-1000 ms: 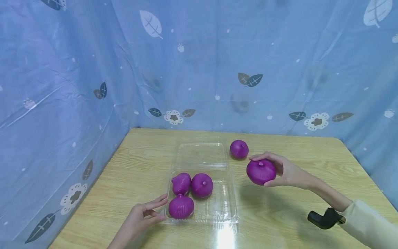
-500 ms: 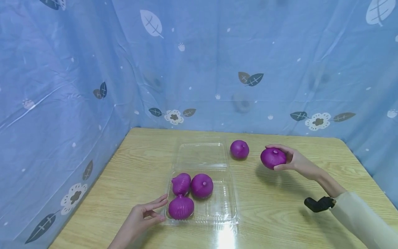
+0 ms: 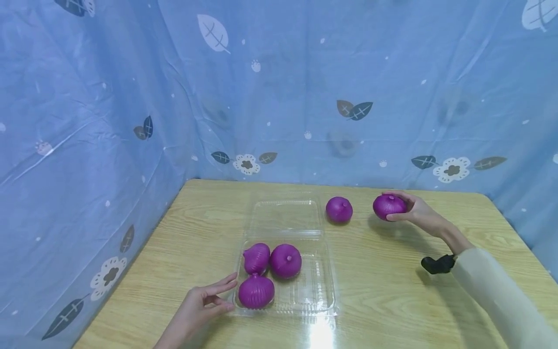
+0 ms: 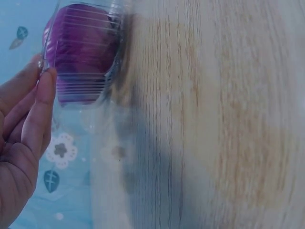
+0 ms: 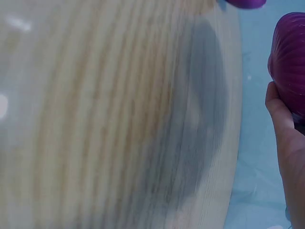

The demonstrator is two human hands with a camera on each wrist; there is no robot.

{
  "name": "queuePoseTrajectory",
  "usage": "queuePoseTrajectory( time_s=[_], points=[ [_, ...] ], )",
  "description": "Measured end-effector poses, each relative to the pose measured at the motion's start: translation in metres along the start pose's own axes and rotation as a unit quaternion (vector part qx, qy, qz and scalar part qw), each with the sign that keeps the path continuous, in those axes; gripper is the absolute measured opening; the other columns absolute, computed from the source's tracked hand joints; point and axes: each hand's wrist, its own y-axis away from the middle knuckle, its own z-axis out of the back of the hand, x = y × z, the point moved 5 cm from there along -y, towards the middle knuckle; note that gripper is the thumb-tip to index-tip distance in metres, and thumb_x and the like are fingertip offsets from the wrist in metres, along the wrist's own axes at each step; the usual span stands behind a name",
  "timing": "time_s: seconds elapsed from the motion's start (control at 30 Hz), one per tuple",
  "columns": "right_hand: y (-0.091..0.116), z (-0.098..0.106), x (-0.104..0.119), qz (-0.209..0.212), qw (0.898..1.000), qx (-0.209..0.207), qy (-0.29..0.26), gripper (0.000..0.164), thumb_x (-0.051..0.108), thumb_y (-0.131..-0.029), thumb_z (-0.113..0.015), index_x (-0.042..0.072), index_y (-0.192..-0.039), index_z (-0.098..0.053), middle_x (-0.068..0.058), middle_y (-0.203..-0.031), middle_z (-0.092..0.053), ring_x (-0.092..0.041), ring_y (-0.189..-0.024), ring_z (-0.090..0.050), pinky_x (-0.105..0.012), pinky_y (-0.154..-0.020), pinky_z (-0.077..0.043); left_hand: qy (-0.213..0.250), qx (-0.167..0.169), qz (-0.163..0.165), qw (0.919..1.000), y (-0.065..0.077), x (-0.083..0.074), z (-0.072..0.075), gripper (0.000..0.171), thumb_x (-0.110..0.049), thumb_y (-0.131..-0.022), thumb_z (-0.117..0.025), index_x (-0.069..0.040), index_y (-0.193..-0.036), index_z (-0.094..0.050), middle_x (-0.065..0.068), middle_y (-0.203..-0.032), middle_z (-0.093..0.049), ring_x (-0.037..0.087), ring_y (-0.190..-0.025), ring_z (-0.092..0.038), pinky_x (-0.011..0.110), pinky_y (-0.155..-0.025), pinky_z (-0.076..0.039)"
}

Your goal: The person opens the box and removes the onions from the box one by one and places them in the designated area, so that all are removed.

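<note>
My right hand grips a purple onion at the table's back right, fingers over the top and thumb on the near side. The right wrist view shows that onion at the right edge, partly cut off. At the left rim of a clear plastic clamshell container, my left hand pinches the edge between thumb and fingers, as the left wrist view shows. Inside the container's left half sit three purple onions: one at the near left, one behind it, and one to the right.
Another purple onion lies on the wooden table, right of the container's opened lid. A blue patterned curtain hangs behind the table and along its sides. A black device is strapped at my right wrist.
My right hand has carried its onion back and to the right, away from the container and lower toward the table. The left hand keeps its place at the container's rim.
</note>
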Motion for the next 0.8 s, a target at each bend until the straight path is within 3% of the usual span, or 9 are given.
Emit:
queuePoseTrajectory(
  time_s=[0.13, 0.33, 0.47, 0.6, 0.8],
  points=[
    [-0.009, 0.005, -0.006, -0.009, 1.0, -0.011, 0.012, 0.061, 0.009, -0.085, -0.072, 0.018, -0.139, -0.045, 0.003, -0.124, -0.051, -0.004, -0.104, -0.056, -0.022, -0.084, -0.051, 0.002, 0.0, -0.003, 1.0, 0.0, 0.001, -0.001, 0.046, -0.006, -0.085, -0.07, 0.016, -0.121, -0.054, 0.033, -0.134, -0.042, 0.021, -0.068, -0.066, 0.027, -0.069, -0.058],
    [-0.025, 0.002, -0.014, -0.009, 1.0, -0.009, 0.013, 0.073, 0.004, -0.08, -0.076, 0.005, -0.143, -0.038, 0.002, -0.123, -0.054, -0.004, -0.104, -0.056, -0.02, -0.085, -0.05, 0.005, -0.001, -0.004, 1.0, 0.0, 0.0, 0.0, 0.046, -0.006, -0.084, -0.071, 0.015, -0.121, -0.054, 0.032, -0.134, -0.042, 0.021, -0.068, -0.066, 0.028, -0.069, -0.059],
    [-0.034, -0.002, -0.017, -0.015, 1.0, -0.009, 0.015, 0.081, 0.002, -0.075, -0.079, 0.0, -0.144, -0.035, -0.011, -0.126, -0.055, -0.004, -0.103, -0.057, -0.019, -0.085, -0.049, 0.005, -0.001, 0.007, 1.0, -0.001, 0.0, 0.0, 0.046, -0.008, -0.085, -0.071, 0.015, -0.121, -0.054, 0.032, -0.135, -0.041, 0.019, -0.068, -0.066, 0.027, -0.069, -0.058],
    [-0.04, -0.008, -0.018, -0.017, 1.0, -0.002, 0.018, 0.085, 0.002, -0.073, -0.08, 0.001, -0.145, -0.035, -0.026, -0.136, -0.047, -0.008, -0.107, -0.055, -0.017, -0.087, -0.047, 0.005, -0.001, 0.024, 0.9997, 0.0, 0.0, 0.0, 0.047, -0.009, -0.086, -0.07, 0.014, -0.123, -0.054, 0.032, -0.137, -0.04, 0.018, -0.068, -0.066, 0.026, -0.071, -0.058],
    [-0.042, -0.012, -0.024, -0.022, 0.999, 0.001, 0.041, 0.092, 0.006, -0.071, -0.083, 0.007, -0.148, -0.032, -0.03, -0.146, -0.034, -0.026, -0.118, -0.048, -0.02, -0.081, -0.052, -0.002, 0.001, 0.03, 0.9995, 0.0, 0.0, 0.001, 0.048, -0.012, -0.085, -0.071, 0.013, -0.123, -0.054, 0.032, -0.137, -0.04, 0.02, -0.069, -0.067, 0.026, -0.072, -0.058]
  ],
)
